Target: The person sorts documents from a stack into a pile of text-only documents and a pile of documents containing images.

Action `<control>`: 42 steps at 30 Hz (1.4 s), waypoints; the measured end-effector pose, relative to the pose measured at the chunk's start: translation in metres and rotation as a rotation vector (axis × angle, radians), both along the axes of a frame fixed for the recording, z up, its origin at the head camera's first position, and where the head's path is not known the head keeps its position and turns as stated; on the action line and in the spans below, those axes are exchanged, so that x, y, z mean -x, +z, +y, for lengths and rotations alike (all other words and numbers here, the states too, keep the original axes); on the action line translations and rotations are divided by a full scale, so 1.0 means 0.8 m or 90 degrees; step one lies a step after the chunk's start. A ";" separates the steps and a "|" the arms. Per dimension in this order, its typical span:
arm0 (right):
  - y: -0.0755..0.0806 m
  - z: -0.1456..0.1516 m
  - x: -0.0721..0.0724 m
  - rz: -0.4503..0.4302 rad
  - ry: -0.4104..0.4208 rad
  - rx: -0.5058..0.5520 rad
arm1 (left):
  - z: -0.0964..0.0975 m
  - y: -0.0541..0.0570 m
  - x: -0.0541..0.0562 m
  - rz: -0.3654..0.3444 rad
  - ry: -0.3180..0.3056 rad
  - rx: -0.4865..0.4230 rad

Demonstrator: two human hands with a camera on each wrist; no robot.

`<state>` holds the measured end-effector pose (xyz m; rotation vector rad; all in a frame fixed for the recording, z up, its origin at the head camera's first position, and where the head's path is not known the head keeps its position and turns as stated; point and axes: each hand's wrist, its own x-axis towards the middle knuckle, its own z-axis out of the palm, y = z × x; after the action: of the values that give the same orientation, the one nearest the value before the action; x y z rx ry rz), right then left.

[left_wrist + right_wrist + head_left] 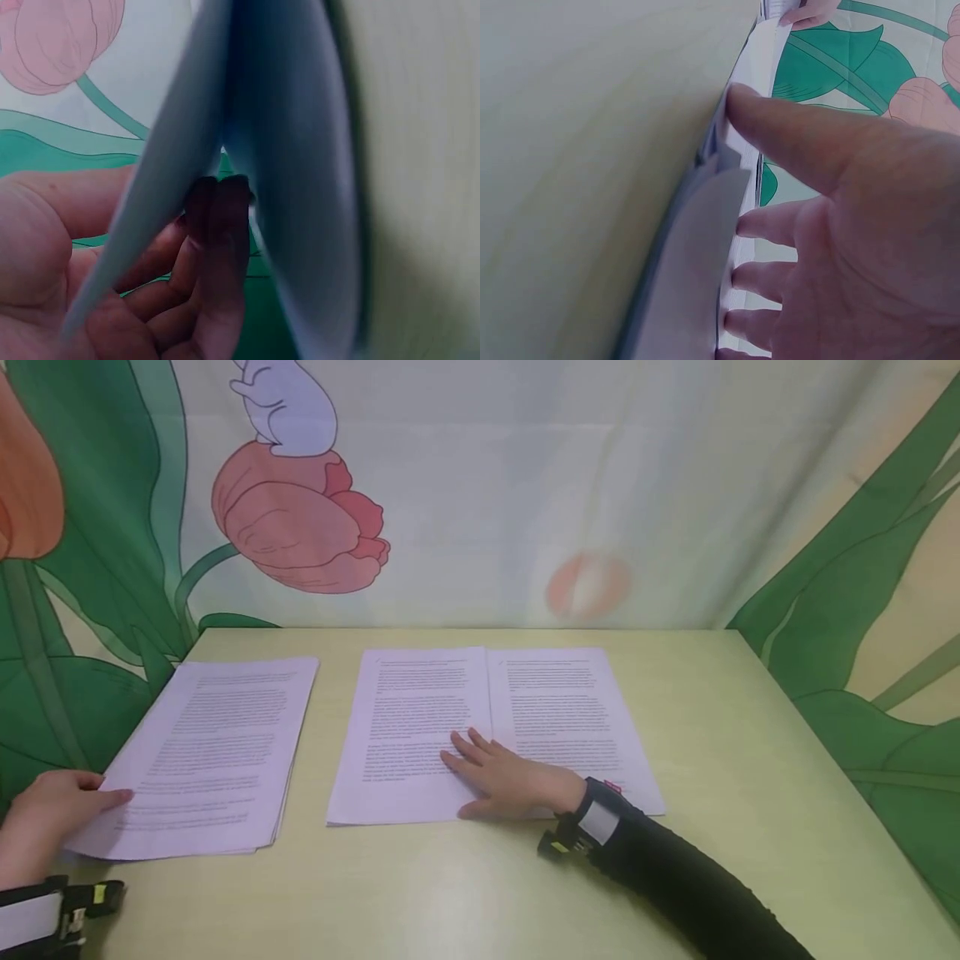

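On the left side lies a stack of printed sheets (pixel 213 756), its lower edges slightly fanned. My left hand (pixel 54 817) pinches a sheet of paper (pixel 163 161) at the stack's lower left corner. The thumb lies on top and the other fingers are underneath; the left wrist view shows a gap between this lifted sheet and the paper below. Mid-table, two piles of printed pages, a left one (pixel 416 714) and a right one (pixel 562 706), lie side by side. Across their inner edges rests my right hand (pixel 506 777), fingers spread; in the right wrist view some page edges curl up.
The pale wooden table (pixel 720 760) extends on both sides of the papers. Behind it hangs a curtain (pixel 480 502) printed with flowers and leaves. Each wrist wears a black strap with a small camera, the right one (pixel 596 818) beside the right pile's lower edge.
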<state>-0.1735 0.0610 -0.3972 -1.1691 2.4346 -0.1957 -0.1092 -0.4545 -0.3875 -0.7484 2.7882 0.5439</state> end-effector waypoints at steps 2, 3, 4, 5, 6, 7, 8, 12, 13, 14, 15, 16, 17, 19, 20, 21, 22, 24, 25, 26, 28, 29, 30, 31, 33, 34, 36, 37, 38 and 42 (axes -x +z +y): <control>0.000 0.000 0.000 0.006 0.003 -0.005 | 0.002 -0.002 0.000 0.007 0.018 0.004; -0.001 0.000 0.000 0.010 0.005 -0.007 | 0.002 -0.003 0.001 0.011 0.031 0.004; 0.000 0.000 0.000 0.013 0.005 -0.009 | 0.003 -0.004 0.001 0.019 0.042 0.012; 0.000 0.000 0.000 0.018 0.006 -0.011 | 0.003 -0.006 0.002 0.029 0.052 0.018; 0.000 0.001 0.001 0.020 0.008 -0.012 | 0.002 -0.007 0.002 0.044 0.061 0.018; 0.001 0.001 0.001 0.022 0.008 -0.011 | 0.002 -0.007 0.002 0.060 0.073 0.018; 0.002 0.001 0.001 0.022 0.008 -0.011 | 0.002 -0.009 0.002 0.083 0.081 0.016; 0.004 0.002 0.001 0.011 0.007 -0.008 | 0.006 -0.007 0.001 0.196 0.115 -0.027; 0.004 0.002 0.001 0.010 0.007 -0.007 | 0.008 -0.005 0.001 0.219 0.124 -0.038; 0.004 0.003 0.001 0.010 0.009 -0.009 | 0.011 -0.003 0.001 0.237 0.132 -0.054; 0.004 0.003 0.001 0.010 0.009 -0.010 | 0.015 0.001 0.001 0.248 0.142 -0.072; 0.004 0.003 0.001 0.011 0.008 -0.010 | 0.019 0.004 0.001 0.253 0.153 -0.087; 0.004 0.003 0.001 0.012 0.008 -0.011 | 0.024 0.008 0.001 0.258 0.160 -0.099; 0.003 0.003 0.002 0.013 0.006 -0.013 | 0.036 0.013 0.001 0.271 0.161 -0.105; 0.003 0.003 0.002 0.013 0.004 -0.015 | 0.044 0.017 0.001 0.283 0.157 -0.101; 0.002 0.004 0.002 0.012 0.003 -0.014 | 0.051 0.020 0.001 0.297 0.150 -0.094; 0.002 0.004 0.002 0.012 0.002 -0.014 | 0.060 0.023 0.001 0.310 0.143 -0.086; 0.002 0.004 0.002 0.012 0.002 -0.013 | 0.078 0.030 0.001 0.341 0.124 -0.072; 0.001 0.004 0.002 0.014 0.003 -0.012 | 0.088 0.034 0.001 0.358 0.114 -0.077; 0.001 0.004 0.002 0.014 0.004 -0.010 | 0.097 0.037 0.002 0.375 0.105 -0.080; 0.001 0.004 0.002 0.014 0.005 -0.007 | 0.115 0.044 0.002 0.402 0.084 -0.103; 0.001 0.004 0.002 0.013 0.004 -0.003 | 0.123 0.047 0.002 0.414 0.071 -0.115; 0.001 0.004 0.003 0.009 -0.001 0.003 | 0.132 0.050 0.003 0.427 0.058 -0.123; 0.001 0.004 0.004 0.005 -0.012 0.012 | 0.141 0.053 0.003 0.438 0.044 -0.133; 0.001 0.002 0.008 -0.003 -0.048 0.050 | 0.159 0.058 0.005 0.456 0.013 -0.151; 0.002 0.001 0.011 -0.008 -0.075 0.075 | 0.168 0.060 0.006 0.465 -0.006 -0.165; 0.003 0.000 0.017 -0.022 -0.148 0.140 | 0.186 0.063 0.007 0.482 -0.044 -0.190; 0.002 -0.001 0.021 -0.033 -0.188 0.179 | 0.194 0.064 0.009 0.489 -0.066 -0.212; 0.003 -0.001 0.025 -0.047 -0.231 0.221 | 0.202 0.064 0.010 0.493 -0.087 -0.234; 0.001 0.004 0.041 -0.113 -0.372 0.382 | 0.235 0.064 0.018 0.489 -0.155 -0.324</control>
<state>-0.2060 0.0642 -0.3960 -0.5556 2.5572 -1.2118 -0.1235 -0.2665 -0.3362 -0.0762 3.0559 1.6906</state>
